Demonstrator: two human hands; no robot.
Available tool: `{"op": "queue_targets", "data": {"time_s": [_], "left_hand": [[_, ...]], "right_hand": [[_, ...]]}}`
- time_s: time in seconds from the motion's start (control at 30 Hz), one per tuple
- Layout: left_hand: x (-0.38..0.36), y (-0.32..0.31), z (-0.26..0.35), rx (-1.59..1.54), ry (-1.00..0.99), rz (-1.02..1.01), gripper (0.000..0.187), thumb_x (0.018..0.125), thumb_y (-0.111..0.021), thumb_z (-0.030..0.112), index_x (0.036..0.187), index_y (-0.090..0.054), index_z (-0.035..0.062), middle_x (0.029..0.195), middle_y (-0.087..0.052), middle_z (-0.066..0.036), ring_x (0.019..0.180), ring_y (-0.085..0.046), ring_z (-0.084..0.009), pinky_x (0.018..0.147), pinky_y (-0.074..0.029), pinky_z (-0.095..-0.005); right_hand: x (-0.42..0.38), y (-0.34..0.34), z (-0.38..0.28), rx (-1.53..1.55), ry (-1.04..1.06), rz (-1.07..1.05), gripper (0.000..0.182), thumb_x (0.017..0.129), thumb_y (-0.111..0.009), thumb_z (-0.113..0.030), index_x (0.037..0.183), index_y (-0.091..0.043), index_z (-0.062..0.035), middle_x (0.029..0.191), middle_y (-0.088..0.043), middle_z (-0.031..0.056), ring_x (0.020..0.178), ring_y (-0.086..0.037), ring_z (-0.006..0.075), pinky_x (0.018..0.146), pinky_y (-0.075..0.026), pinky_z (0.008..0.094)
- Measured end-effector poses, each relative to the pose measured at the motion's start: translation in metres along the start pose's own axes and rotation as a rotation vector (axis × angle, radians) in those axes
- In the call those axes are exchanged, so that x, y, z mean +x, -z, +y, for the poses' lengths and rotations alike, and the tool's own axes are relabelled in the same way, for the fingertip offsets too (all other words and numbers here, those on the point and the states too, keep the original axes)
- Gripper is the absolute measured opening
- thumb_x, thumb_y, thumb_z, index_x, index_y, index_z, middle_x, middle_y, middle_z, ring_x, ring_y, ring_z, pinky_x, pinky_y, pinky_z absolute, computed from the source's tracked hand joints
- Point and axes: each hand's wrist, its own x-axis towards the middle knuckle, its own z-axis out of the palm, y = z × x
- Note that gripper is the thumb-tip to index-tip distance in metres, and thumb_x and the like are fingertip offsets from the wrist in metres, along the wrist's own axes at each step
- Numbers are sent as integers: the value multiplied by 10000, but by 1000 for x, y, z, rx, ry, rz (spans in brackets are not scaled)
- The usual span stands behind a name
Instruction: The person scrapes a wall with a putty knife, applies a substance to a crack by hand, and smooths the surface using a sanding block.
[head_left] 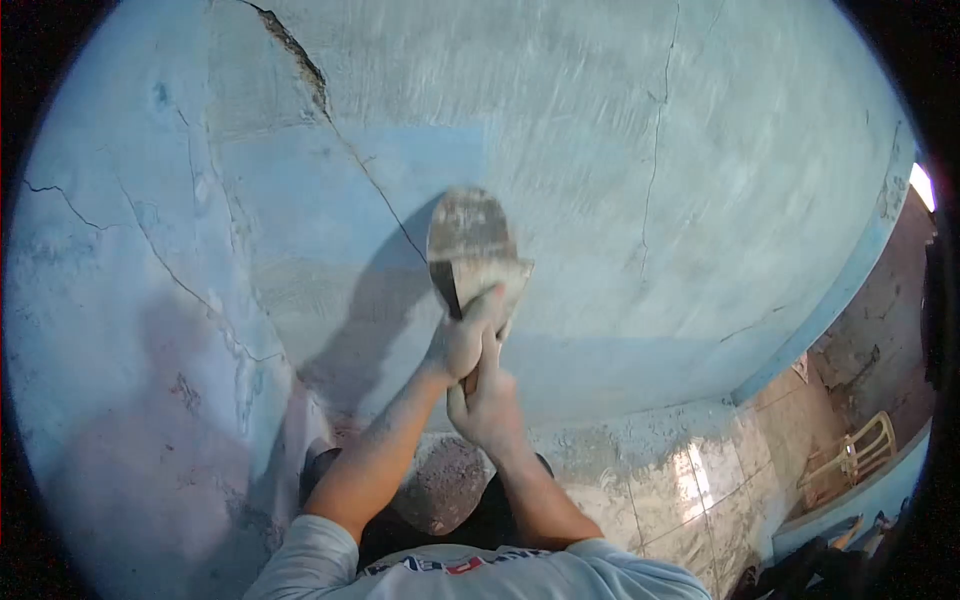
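Both hands are closed round one dust-coated tool with a rounded, shovel-like head (pixel 468 225) and a paler flared section below it. My left hand (pixel 464 342) grips higher, just under the flared section, with a finger stretched along it. Right below, my right hand (pixel 488 408) wraps the lower part, close against the left. Most of the handle is hidden by the hands. The rounded head overlaps the wall (pixel 580 230) in this view, at the lower end of a long dark crack (pixel 375 188). Pale dust covers both hands and the forearms.
More cracks run down the blue-grey wall. A rough brown rounded surface (pixel 443 485) shows between my knees. Tiled floor (pixel 690 490) spreads to the right, with a pale plastic chair (pixel 862 452) beyond. Parts of another person (pixel 835 565) appear at the lower right.
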Motion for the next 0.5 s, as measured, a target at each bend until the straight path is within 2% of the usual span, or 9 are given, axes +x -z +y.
{"op": "queue_targets", "data": {"time_s": [0.07, 0.13, 0.2, 0.23, 0.33, 0.37, 0.43, 0.5], "left_hand": [[0, 1, 3, -56, -35, -72, 396, 1104, -472, 363, 1243, -629, 27, 997, -659, -76, 882, -618, -176, 802, -514, -353], [26, -3, 29, -4, 14, 20, 364, 1095, -492, 373, 1129, -640, 43, 906, -640, -52, 769, -589, -143, 723, -492, -334], [47, 2, 58, -35, 60, -50, 361, 1090, -501, 372, 1076, -640, 40, 892, -635, -51, 756, -583, -143, 723, -485, -335], [52, 1, 43, -37, -1, -12, 345, 1080, -527, 358, 1054, -651, 38, 905, -634, -52, 779, -579, -133, 716, -480, -332], [11, 7, 3, -24, 26, -62, 327, 1079, -533, 342, 1056, -643, 35, 954, -630, -60, 870, -585, -138, 770, -482, -339], [-4, 0, -6, -45, -52, 28, 324, 1080, -532, 338, 1068, -648, 36, 953, -627, -50, 859, -586, -127, 750, -484, -335], [-4, -2, -9, -57, -145, 58, 306, 1079, -536, 312, 1134, -667, 41, 1013, -638, -38, 866, -601, -123, 756, -500, -336], [35, 16, 8, 2, -65, -90, 276, 1076, -548, 293, 1127, -666, 48, 1011, -642, -32, 863, -603, -119, 758, -504, -332]], "right_hand": [[2, -6, 2, 57, -14, 35, 800, 891, -597, 7, 1602, -235, 59, 730, -622, 208, 632, -676, 279, 632, -511, 337], [39, 7, -4, 6, 30, 14, 786, 899, -604, 5, 1591, -238, 70, 721, -620, 171, 603, -643, 226, 607, -496, 324], [73, 17, -23, 28, 16, 2, 781, 908, -609, -8, 1588, -235, 73, 730, -632, 157, 602, -632, 204, 597, -491, 320], [70, 20, -28, 43, -118, -46, 774, 882, -612, 29, 1591, -300, 11, 764, -637, 205, 678, -692, 333, 647, -532, 367], [13, -3, 4, 39, -82, -20, 702, 941, -612, -15, 1560, -285, 44, 732, -608, 87, 600, -571, 130, 586, -450, 285], [1, -7, 7, 68, -77, 0, 720, 926, -612, 0, 1569, -289, 36, 738, -611, 120, 619, -606, 180, 605, -474, 309], [-3, -16, 2, 138, -70, 58, 760, 895, -613, 29, 1586, -296, 21, 750, -617, 186, 656, -676, 279, 643, -521, 357], [34, -7, 0, 97, -162, -1, 762, 899, -613, 26, 1590, -291, 19, 782, -623, 205, 678, -680, 317, 667, -534, 353]]}}
